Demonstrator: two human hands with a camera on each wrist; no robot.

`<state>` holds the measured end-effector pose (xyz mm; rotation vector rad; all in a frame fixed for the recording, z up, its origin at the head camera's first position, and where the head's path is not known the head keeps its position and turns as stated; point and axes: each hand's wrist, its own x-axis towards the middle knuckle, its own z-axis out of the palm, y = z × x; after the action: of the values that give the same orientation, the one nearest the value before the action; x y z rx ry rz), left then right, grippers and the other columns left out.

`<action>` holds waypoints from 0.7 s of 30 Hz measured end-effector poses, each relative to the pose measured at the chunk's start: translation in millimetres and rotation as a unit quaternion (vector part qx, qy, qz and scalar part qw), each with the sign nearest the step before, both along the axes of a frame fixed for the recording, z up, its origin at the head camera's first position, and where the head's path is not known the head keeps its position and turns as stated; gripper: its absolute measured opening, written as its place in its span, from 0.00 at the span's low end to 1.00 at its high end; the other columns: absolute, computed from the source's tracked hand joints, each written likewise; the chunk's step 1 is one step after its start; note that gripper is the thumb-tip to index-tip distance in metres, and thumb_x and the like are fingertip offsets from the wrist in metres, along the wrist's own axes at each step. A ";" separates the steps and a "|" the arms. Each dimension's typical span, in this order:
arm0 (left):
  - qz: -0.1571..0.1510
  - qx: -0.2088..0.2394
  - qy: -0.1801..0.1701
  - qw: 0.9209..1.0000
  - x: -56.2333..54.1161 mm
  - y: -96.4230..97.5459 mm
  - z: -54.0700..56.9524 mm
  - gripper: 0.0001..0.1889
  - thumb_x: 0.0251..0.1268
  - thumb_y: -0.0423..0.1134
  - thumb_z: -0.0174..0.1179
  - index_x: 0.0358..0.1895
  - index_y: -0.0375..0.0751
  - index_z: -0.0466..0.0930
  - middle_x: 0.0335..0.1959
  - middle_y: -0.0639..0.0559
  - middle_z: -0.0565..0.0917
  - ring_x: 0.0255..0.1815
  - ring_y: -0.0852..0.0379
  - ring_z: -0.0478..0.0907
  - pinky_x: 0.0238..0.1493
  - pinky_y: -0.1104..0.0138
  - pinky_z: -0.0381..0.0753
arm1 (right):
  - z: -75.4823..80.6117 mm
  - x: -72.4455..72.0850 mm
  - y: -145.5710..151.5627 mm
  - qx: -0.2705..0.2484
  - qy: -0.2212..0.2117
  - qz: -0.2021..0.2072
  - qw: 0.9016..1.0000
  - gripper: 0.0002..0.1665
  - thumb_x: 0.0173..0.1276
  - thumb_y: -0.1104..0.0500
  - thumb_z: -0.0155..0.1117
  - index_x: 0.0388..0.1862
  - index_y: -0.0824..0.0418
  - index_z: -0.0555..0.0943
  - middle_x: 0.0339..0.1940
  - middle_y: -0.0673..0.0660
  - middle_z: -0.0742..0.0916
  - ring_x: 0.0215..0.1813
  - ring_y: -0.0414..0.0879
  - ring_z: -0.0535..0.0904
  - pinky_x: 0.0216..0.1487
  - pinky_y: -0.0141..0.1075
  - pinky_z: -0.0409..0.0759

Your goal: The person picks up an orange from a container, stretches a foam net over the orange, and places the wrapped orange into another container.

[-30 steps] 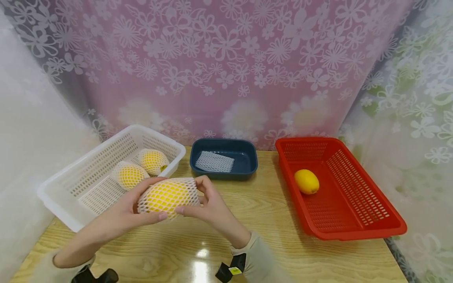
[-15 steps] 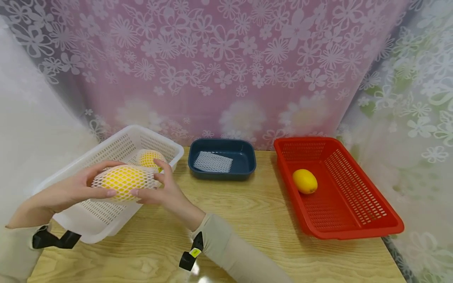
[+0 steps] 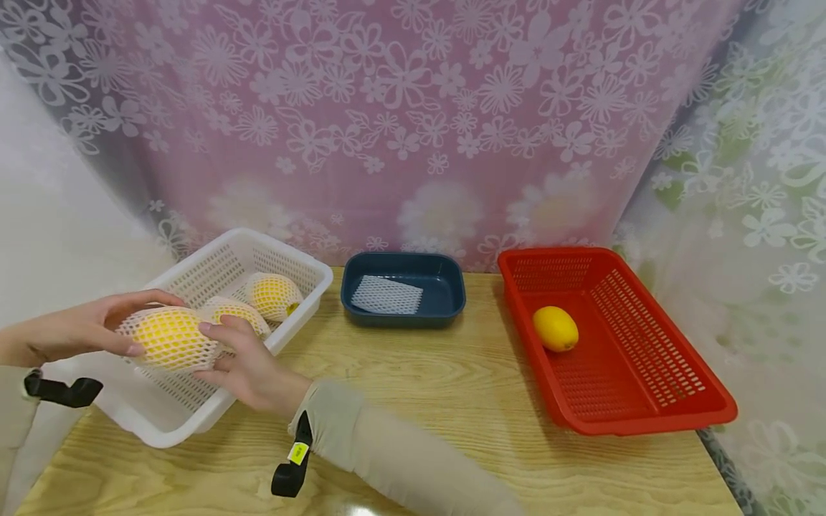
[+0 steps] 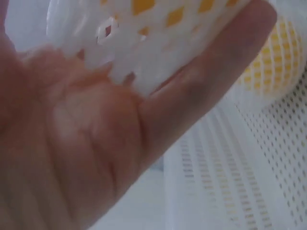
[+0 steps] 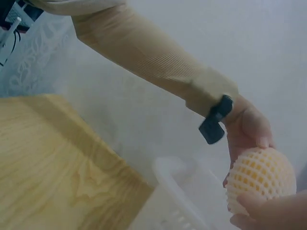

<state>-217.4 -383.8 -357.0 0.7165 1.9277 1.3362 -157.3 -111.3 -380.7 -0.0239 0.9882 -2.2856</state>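
Two-handed hold on a netted lemon over a basket. Nearest, the left hand (image 3: 90, 331) and the right hand (image 3: 254, 374) grip opposite ends of a netted lemon (image 3: 171, 337), thumbs on the near side, fingers curled behind and beneath. A black wrist mount (image 3: 290, 462) projects from the right sleeve (image 3: 400, 444), nearer than the right hand. The fruit is held over the white perforated basket (image 3: 209, 412); whether it touches the basket floor cannot be told. Just beyond the fingers of the right hand lies a second netted lemon (image 3: 241, 314), partly hidden, and behind that a third netted lemon (image 3: 274, 295), both inside the basket. Bare wood of the counter (image 3: 387, 416) extends to the right of the hands. Farther off, ahead and to the right, a dark blue tray (image 3: 405, 321) contains one flat foam net sleeve (image 3: 387, 295). Well to the right of both hands, a red perforated basket (image 3: 645, 428) holds one unwrapped lemon (image 3: 556, 330). A floral curtain (image 3: 419, 143) forms the background. Judged from this arrangement, three fruits are sleeved, the held one probably awaiting release; one lemon and one sleeve appear left to be paired.
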 end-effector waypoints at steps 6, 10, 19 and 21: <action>-0.055 -0.014 -0.103 0.993 -13.9 -8.4 -11.9 0.37 0.67 0.28 0.56 0.76 0.45 0.52 0.66 0.47 0.71 0.59 0.43 0.76 0.53 0.52 0.79 | -6.2 1.6 -15.1 0.006 -0.043 0.002 0.999 0.32 0.71 0.54 0.57 0.71 0.60 0.61 0.72 0.67 0.61 0.73 0.73 0.56 0.71 0.63 0.54; -0.067 -0.022 -0.139 0.988 -18.8 -8.6 -16.7 0.39 0.63 0.27 0.57 0.77 0.46 0.53 0.69 0.50 0.68 0.61 0.42 0.74 0.55 0.48 0.78 | -8.1 1.6 -19.1 0.010 -0.042 0.018 0.999 0.31 0.74 0.50 0.55 0.71 0.59 0.64 0.71 0.67 0.65 0.73 0.71 0.58 0.72 0.61 0.55; -0.068 -0.023 -0.197 0.978 -29.9 -8.0 -29.6 0.41 0.60 0.24 0.60 0.77 0.48 0.56 0.70 0.45 0.65 0.60 0.37 0.72 0.52 0.41 0.77 | -4.2 -6.4 -33.1 0.043 -0.067 0.017 0.997 0.30 0.76 0.44 0.51 0.70 0.59 0.67 0.69 0.63 0.71 0.74 0.69 0.58 0.70 0.68 0.45; -0.074 -0.018 -0.201 0.977 -32.7 -8.9 -33.5 0.41 0.61 0.24 0.60 0.76 0.51 0.57 0.71 0.51 0.65 0.62 0.41 0.71 0.54 0.42 0.77 | -3.7 -8.2 -36.6 0.051 -0.077 0.007 0.996 0.28 0.76 0.46 0.50 0.68 0.59 0.69 0.67 0.62 0.73 0.73 0.67 0.61 0.70 0.68 0.46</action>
<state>-250.1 -392.7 -390.5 0.5133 1.5425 1.2410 -165.5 -147.9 -384.5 0.1853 1.0189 -2.1839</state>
